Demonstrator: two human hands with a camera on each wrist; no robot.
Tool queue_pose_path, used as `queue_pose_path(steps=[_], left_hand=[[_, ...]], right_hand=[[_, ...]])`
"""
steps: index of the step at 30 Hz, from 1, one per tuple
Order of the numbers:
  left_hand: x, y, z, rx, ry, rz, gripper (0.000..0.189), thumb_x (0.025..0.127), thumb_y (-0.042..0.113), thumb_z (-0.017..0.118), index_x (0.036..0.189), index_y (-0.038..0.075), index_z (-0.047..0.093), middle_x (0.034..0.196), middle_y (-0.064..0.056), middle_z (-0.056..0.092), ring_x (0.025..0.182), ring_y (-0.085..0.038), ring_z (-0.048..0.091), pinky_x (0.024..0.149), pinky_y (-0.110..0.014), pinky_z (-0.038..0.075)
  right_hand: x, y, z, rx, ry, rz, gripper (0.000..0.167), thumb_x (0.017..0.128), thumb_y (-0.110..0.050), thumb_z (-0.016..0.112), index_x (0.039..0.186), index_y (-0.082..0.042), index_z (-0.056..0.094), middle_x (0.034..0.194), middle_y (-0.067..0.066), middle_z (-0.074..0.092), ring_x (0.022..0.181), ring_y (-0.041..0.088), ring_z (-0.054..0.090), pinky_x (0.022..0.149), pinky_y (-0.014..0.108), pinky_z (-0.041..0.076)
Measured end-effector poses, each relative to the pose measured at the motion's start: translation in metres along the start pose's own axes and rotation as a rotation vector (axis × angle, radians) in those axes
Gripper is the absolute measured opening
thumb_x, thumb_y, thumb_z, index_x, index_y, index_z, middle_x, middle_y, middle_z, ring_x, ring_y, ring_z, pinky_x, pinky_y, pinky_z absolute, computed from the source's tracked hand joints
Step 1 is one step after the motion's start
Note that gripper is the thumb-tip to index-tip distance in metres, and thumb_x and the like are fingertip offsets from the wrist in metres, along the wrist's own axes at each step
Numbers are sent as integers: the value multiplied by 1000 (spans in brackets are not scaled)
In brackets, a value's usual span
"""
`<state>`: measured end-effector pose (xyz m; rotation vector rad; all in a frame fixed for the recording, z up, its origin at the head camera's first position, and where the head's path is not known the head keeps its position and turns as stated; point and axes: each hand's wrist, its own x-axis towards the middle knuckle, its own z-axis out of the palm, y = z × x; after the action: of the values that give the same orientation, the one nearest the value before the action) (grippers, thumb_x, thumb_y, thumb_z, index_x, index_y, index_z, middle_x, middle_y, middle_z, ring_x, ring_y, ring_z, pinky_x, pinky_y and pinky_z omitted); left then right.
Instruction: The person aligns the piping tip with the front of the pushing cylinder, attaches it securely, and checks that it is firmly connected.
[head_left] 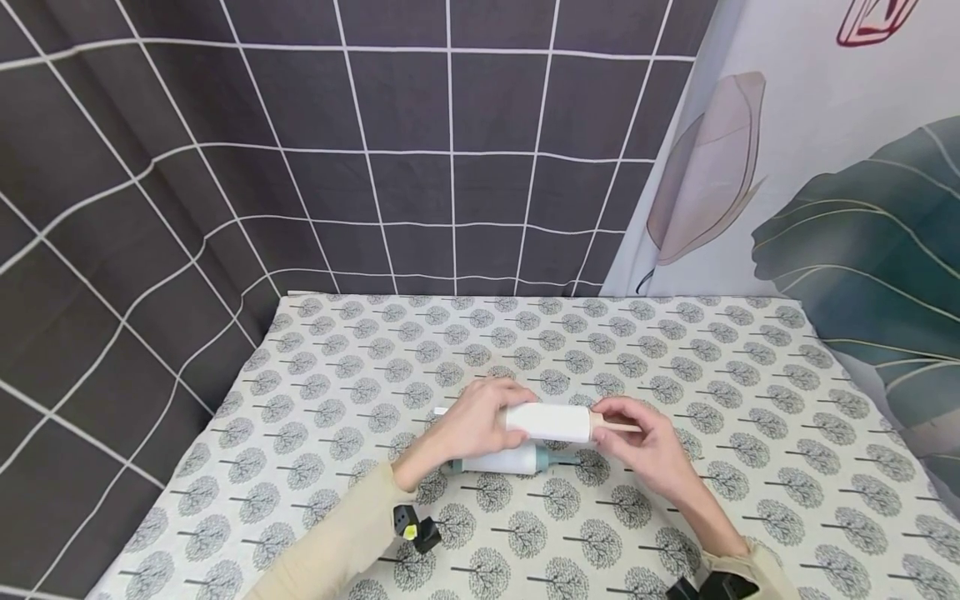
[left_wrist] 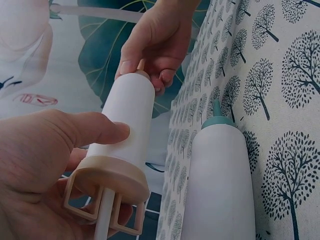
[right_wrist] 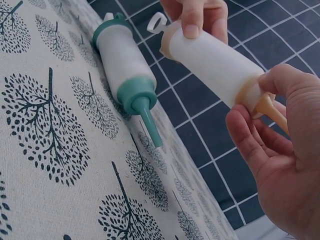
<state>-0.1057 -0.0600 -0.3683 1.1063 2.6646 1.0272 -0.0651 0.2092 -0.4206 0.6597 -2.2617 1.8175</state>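
Observation:
A large white syringe (head_left: 551,422) with beige ends hangs between my hands above the table. My left hand (head_left: 480,419) grips its barrel near the plunger end, thumb on top; finger loops (left_wrist: 82,200) and a white plunger rod (left_wrist: 104,215) show below in the left wrist view. My right hand (head_left: 645,439) pinches the beige nozzle cap (right_wrist: 252,95) at the other end, with the tapered nozzle (right_wrist: 272,115) pointing out past the fingers. A second white syringe (head_left: 501,460) with green ends lies on the cloth just below and nearer to me.
The table wears a white cloth (head_left: 585,533) printed with grey trees. Dark curtain with a white grid (head_left: 397,192) stands behind and at the left. A pale curtain with leaf prints (head_left: 870,242) hangs at the right.

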Motion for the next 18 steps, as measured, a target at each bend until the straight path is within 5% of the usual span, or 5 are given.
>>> queue_pose_path(steps=[9, 18], left_hand=[[0, 0, 0, -5, -2, -13, 48, 77, 5, 82, 123, 0, 67, 123, -9, 67, 109, -25, 61, 99, -47, 44], [0, 0, 1, -1, -3, -10, 46, 77, 5, 82, 122, 1, 68, 122, -7, 67, 109, -24, 61, 99, -47, 43]], right_hand=[[-1, -3, 0, 7, 9, 73, 21, 91, 9, 62, 112, 12, 61, 93, 13, 69, 68, 23, 67, 64, 31, 59], [-2, -7, 0, -55, 25, 128, 21, 96, 4, 58, 115, 12, 61, 97, 12, 68, 68, 24, 65, 62, 29, 58]])
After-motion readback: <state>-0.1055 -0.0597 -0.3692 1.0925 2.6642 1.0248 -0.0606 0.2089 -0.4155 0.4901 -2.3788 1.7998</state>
